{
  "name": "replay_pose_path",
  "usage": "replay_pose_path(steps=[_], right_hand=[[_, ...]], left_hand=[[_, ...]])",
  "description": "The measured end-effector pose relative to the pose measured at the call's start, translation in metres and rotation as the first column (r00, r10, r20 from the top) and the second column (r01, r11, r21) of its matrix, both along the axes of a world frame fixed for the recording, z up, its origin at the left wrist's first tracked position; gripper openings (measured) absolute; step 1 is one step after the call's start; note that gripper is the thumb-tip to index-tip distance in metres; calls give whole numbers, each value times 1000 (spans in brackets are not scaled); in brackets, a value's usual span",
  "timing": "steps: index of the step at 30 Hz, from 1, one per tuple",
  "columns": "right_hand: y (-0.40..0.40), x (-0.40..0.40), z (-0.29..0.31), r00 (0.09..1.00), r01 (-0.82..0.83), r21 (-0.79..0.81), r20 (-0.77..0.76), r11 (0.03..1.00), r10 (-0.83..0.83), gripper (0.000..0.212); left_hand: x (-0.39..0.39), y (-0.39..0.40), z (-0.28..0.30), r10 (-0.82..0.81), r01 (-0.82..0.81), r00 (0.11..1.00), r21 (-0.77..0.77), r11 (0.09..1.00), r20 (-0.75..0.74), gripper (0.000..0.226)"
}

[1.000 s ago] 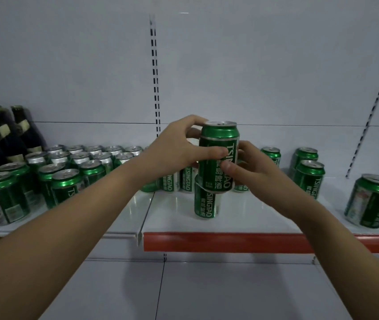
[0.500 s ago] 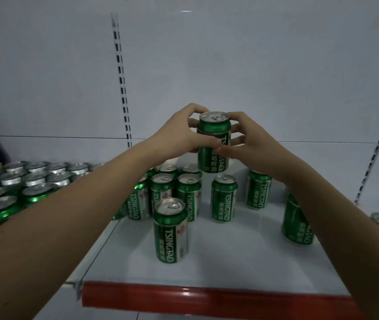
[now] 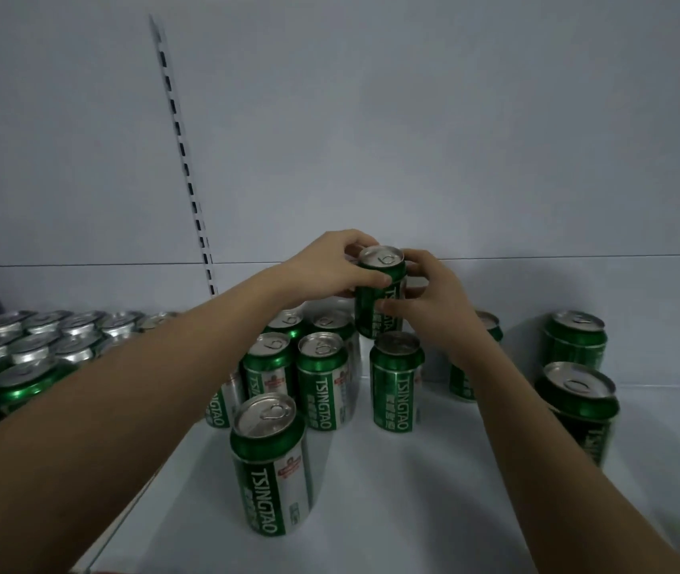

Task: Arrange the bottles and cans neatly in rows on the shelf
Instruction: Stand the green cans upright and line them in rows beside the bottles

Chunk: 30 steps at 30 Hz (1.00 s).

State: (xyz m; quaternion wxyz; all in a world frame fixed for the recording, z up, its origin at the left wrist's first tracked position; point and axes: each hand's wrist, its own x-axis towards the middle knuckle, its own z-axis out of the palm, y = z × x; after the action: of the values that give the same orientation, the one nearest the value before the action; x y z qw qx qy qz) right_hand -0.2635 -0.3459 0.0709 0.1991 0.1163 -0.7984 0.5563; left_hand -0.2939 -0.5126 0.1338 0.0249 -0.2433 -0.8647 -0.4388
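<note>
Gripping a green can (image 3: 379, 298) from both sides: left hand (image 3: 325, 267) curling thumb and fingers round the upper wall, right hand (image 3: 425, 296) wrapping the far side, thumb pressing the label. Standing upright, long axis vertical, pull-tab lid facing up, held above the white shelf (image 3: 433, 470) near the back panel (image 3: 371, 118). Hovering just over another upright can (image 3: 395, 383), beside a small cluster (image 3: 309, 366) and a nearer lone can (image 3: 269, 461). Sitting packed in rows at far left, more cans (image 3: 31, 350); standing apart at right, two others (image 3: 576, 383).
</note>
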Motion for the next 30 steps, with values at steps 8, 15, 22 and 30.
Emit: replay_pose_path(steps=[8, 15, 22, 30], right_hand=[[1, -5, -33, 987, -40, -69, 155, 997, 50, 61], [2, -5, -41, 955, -45, -123, 286, 991, 79, 51], [7, -12, -47, 894, -59, -300, 408, 952, 184, 47], [5, -10, -46, 849, -106, -380, 447, 919, 283, 33]], left_hand=[[-17, -1, -19, -10, 13, 1000, -248, 969, 11, 43], [-19, 0, -26, -24, 32, 999, -350, 936, 26, 37], [-27, 5, -35, -50, 31, 998, -491, 870, -26, 32], [-28, 11, -44, -20, -140, 974, -665, 734, -227, 38]])
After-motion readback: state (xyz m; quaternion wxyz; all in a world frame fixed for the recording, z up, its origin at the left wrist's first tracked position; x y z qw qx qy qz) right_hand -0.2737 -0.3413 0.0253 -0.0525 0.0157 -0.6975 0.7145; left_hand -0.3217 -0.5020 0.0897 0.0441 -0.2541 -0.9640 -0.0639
